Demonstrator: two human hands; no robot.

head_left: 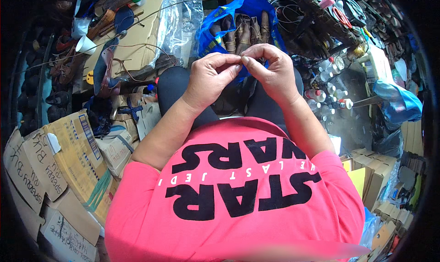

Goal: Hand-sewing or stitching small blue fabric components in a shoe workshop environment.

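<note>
Pinch point: I saw both sets of fingertips [239, 59] meet over the lap, pinching something too small for me to make out.
Left hand [211, 75]: curled nearly closed, thumb and forefinger pressed together at the pinch.
Right hand [270, 69]: curled the same way, its fingertips touching the left's.
Lap: dark trousers [176, 85] lay under the hands, a pink shirt [238, 193] nearer.
Blue bag [247, 8]: just beyond the hands, open, with brown leather pieces [243, 33] standing inside.
Far left: a cardboard sheet [137, 37] carried tools and a white cup [85, 45].
Near left: stacked cardboard boxes [68, 161].
Right: small bottles [327, 90] clustered together.
</note>
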